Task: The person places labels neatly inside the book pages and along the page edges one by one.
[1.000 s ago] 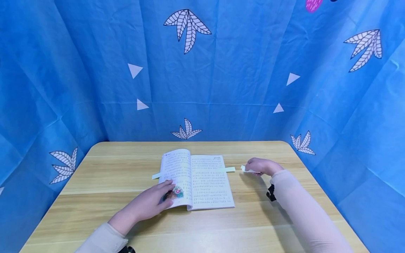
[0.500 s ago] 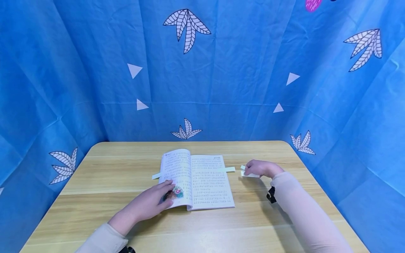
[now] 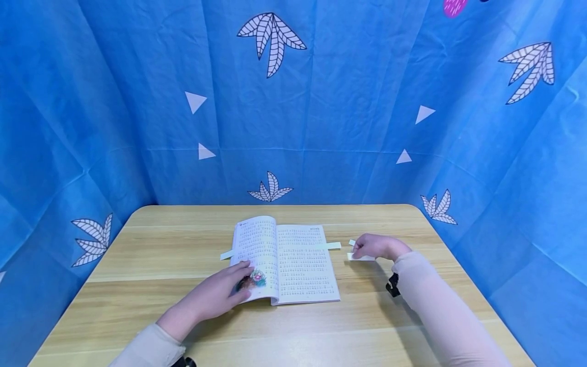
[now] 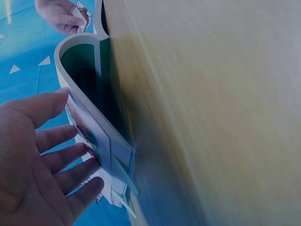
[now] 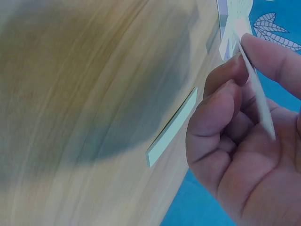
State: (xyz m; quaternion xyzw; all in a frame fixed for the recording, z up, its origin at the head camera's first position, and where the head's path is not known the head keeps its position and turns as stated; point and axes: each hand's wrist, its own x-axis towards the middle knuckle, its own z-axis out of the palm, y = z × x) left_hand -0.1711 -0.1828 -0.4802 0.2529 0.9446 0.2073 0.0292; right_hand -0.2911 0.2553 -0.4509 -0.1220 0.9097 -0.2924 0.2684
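Note:
An open book [image 3: 304, 265] lies on the table with pale paper strips jutting from both sides. My left hand [image 3: 215, 295] rests its spread fingers on the picture at the lower left page; in the left wrist view the left hand [image 4: 51, 155] touches the curved page with fingers nearly straight. To the book's right, my right hand [image 3: 378, 245] pinches a pale strip [image 3: 362, 257] between thumb and forefinger, the strip [image 5: 258, 96] seen edge-on in the right wrist view. Another strip [image 5: 173, 127] lies on the table beneath the right hand [image 5: 254, 122].
The wooden table [image 3: 293, 336] carries the book and the loose strip. A blue patterned curtain [image 3: 293, 117] hangs behind the table and along both sides.
The right hand has drawn the pinched strip slightly toward the table's front, away from the strip on the table, and the held strip has tilted flatter to view. The left hand and book have stayed put.

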